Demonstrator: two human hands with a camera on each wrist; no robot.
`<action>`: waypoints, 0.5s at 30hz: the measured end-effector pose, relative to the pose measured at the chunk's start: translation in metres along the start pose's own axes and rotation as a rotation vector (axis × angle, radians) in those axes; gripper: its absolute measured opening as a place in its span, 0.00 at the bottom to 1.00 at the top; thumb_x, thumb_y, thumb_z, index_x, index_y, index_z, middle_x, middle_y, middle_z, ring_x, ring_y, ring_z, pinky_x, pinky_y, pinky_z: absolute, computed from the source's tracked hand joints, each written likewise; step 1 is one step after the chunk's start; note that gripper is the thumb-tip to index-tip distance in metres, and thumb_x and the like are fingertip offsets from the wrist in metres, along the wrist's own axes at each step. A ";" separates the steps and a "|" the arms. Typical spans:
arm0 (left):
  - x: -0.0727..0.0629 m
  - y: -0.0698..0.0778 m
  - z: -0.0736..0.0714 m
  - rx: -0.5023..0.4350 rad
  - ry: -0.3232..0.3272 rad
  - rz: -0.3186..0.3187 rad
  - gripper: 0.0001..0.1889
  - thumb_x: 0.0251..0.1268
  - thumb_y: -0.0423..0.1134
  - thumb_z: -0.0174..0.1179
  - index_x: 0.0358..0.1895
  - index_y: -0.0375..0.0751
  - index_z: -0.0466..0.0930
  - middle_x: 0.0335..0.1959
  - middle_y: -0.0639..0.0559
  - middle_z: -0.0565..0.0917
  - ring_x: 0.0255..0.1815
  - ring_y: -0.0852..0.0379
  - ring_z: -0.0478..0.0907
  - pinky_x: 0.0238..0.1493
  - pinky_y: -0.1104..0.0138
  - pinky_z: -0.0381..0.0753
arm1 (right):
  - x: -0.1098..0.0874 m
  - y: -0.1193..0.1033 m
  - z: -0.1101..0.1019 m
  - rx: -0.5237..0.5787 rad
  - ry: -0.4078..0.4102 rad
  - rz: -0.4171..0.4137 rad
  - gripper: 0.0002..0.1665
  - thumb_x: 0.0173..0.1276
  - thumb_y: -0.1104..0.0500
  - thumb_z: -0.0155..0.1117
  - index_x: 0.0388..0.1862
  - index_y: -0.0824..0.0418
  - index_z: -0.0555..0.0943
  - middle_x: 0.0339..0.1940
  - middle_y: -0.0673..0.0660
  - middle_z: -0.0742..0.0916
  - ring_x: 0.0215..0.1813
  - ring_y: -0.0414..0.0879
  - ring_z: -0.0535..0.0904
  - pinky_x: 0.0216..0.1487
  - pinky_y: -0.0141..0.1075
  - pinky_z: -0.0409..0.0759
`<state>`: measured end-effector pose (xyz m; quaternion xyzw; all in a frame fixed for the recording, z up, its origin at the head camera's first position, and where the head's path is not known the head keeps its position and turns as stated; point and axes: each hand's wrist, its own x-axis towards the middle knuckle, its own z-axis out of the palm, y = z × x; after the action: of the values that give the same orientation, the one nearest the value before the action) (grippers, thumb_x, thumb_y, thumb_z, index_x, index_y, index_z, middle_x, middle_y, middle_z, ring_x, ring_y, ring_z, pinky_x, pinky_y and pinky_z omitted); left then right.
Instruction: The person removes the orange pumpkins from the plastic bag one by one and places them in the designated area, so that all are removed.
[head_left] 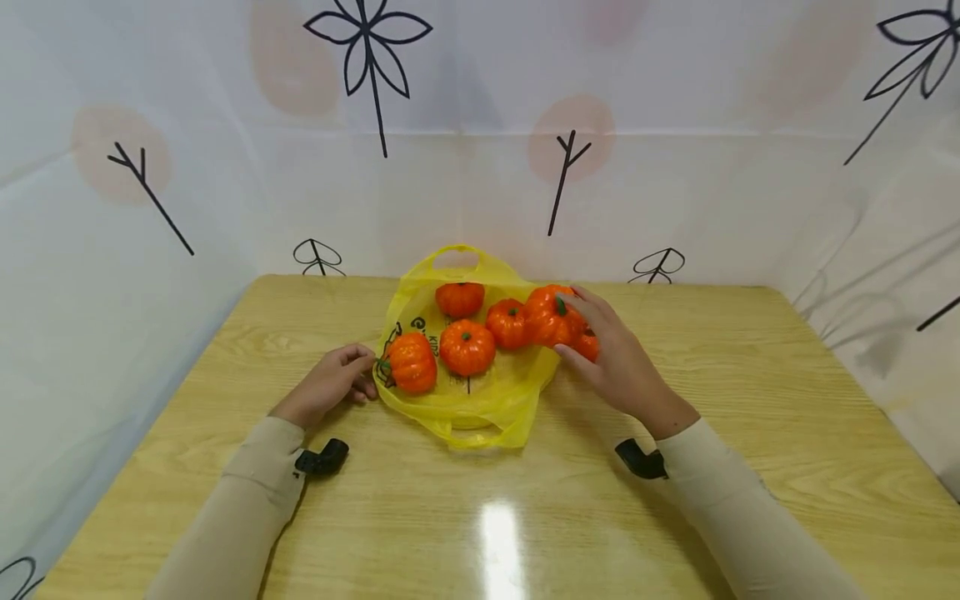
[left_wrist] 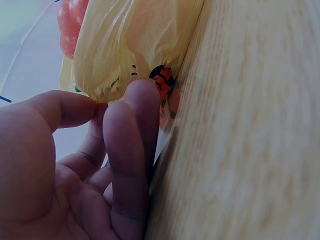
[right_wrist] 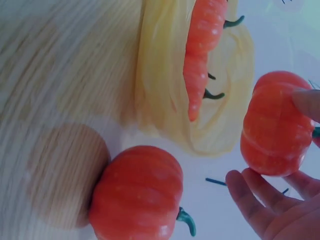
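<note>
A yellow plastic bag (head_left: 480, 408) lies spread with its mouth open at the middle of the table, with several small orange pumpkins (head_left: 467, 347) in it. My left hand (head_left: 330, 387) pinches the bag's left edge between thumb and fingers, beside the leftmost pumpkin (head_left: 412, 363). At the bag's right side my right hand (head_left: 622, 367) holds another pumpkin (right_wrist: 277, 125), raised off the table, thumb on one side and fingertips on the other. Below it, one more pumpkin (right_wrist: 140, 195) rests on the wood outside the bag, partly covered by the right hand in the head view.
The wooden table (head_left: 420, 517) ends at a white cloth backdrop (head_left: 465, 192) printed with plant drawings. Black wrist mounts (head_left: 322, 458) stick out from both sleeves, close over the table.
</note>
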<state>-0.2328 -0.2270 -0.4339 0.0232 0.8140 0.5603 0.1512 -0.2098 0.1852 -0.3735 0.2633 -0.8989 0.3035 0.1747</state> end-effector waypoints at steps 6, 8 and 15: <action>0.000 0.001 0.000 -0.003 0.001 -0.023 0.14 0.82 0.47 0.46 0.51 0.39 0.73 0.31 0.47 0.82 0.31 0.55 0.82 0.34 0.68 0.83 | -0.001 0.006 -0.004 0.018 0.092 -0.012 0.38 0.67 0.66 0.68 0.73 0.64 0.64 0.79 0.66 0.63 0.71 0.66 0.69 0.59 0.59 0.79; -0.001 0.001 0.000 -0.003 0.003 -0.022 0.15 0.82 0.47 0.45 0.51 0.39 0.73 0.31 0.47 0.82 0.31 0.55 0.82 0.34 0.68 0.83 | 0.000 0.007 -0.006 0.026 0.117 -0.020 0.38 0.67 0.67 0.69 0.72 0.65 0.64 0.78 0.67 0.63 0.70 0.66 0.70 0.56 0.58 0.81; 0.000 0.001 -0.001 -0.002 0.002 -0.011 0.16 0.82 0.48 0.46 0.52 0.39 0.72 0.33 0.47 0.81 0.32 0.55 0.81 0.34 0.68 0.83 | 0.002 0.013 -0.011 0.034 0.159 -0.010 0.37 0.65 0.69 0.69 0.71 0.67 0.65 0.78 0.69 0.63 0.71 0.67 0.69 0.53 0.57 0.82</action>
<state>-0.2330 -0.2278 -0.4321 0.0181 0.8136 0.5605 0.1534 -0.2173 0.2003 -0.3697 0.2458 -0.8756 0.3376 0.2427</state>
